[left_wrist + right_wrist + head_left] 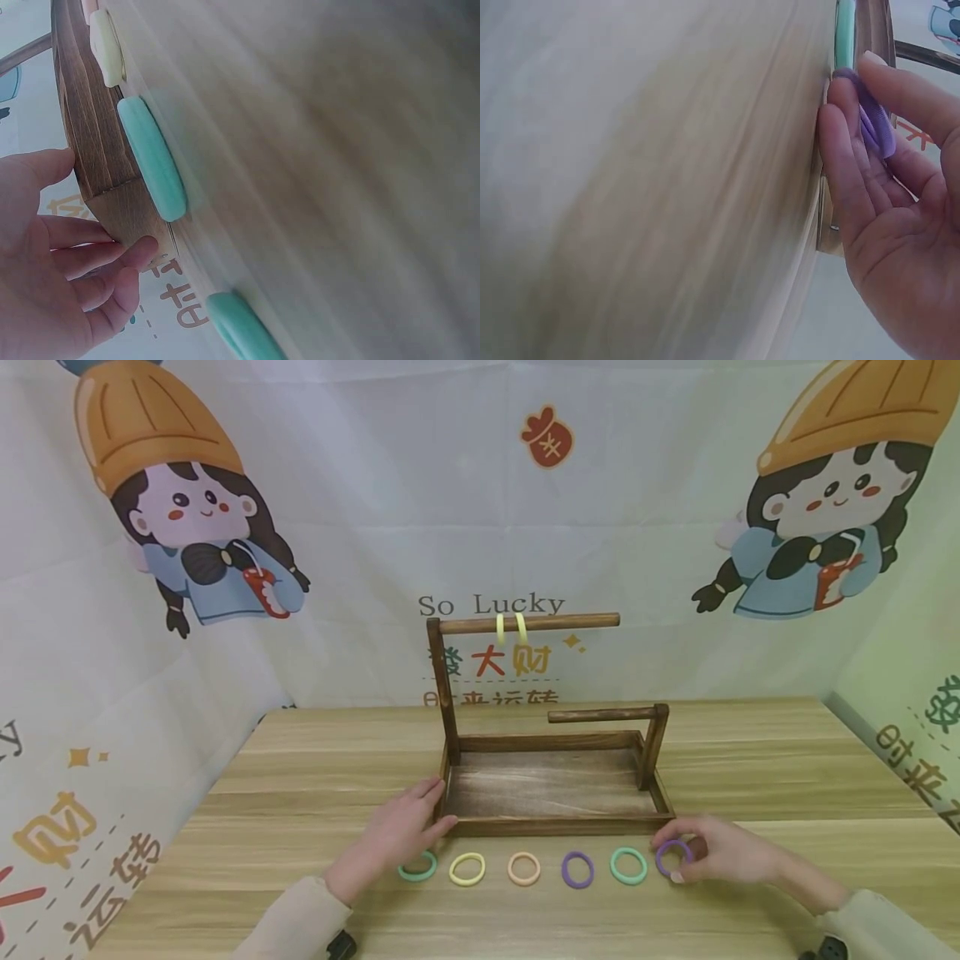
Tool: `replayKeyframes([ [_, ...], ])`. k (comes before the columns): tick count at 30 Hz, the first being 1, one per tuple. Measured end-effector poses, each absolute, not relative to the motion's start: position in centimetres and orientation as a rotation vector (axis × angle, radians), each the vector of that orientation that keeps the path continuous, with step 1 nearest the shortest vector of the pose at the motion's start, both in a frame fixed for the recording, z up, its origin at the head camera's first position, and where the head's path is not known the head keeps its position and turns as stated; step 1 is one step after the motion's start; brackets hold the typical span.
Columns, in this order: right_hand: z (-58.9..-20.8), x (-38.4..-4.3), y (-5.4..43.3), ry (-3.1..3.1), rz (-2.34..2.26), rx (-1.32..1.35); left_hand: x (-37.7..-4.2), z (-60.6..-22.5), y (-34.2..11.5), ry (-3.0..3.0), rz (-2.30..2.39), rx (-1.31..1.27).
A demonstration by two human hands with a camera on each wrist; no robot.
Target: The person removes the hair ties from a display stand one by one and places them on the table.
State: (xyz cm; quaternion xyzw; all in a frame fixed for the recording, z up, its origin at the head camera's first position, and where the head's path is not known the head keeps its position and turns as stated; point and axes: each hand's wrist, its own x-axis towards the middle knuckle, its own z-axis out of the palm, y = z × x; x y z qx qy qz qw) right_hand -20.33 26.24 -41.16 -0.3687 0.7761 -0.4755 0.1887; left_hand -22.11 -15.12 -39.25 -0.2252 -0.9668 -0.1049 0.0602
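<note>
At the tray's [555, 827] left corner, our left hand [401, 827] rests with thumb and fingers apart against dark, grained wood. Rightward along the pale counter [300, 777] we see smooth round bands: first green ring [417, 880], yellow ring [467, 882], peach ring [524, 883], first purple ring [579, 885], second green ring [628, 882]. Our right hand's [723, 852] fingers pinch a slim second purple ring [881, 135] against the thumb.

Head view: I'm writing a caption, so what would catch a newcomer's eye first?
Probably the wooden stand on the table, two yellow rings hanging on its upper bar. In front lies a row of coloured rings, the right hand pinching the purple one at the right end. Behind, orange-hatted cartoon figures decorate the backdrop, upper left and right.
</note>
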Motion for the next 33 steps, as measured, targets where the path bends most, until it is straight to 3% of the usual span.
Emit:
replayKeyframes([
  [23,-38.3,-21.1,27.0,2.51,-1.268,-1.158,-22.1,-39.3,-15.1,-2.915,-0.302,-0.687],
  [33,-36.0,-22.6,27.1,2.706,-1.361,-0.924,-22.1,-39.3,-15.2,-2.923,-0.308,-0.684],
])
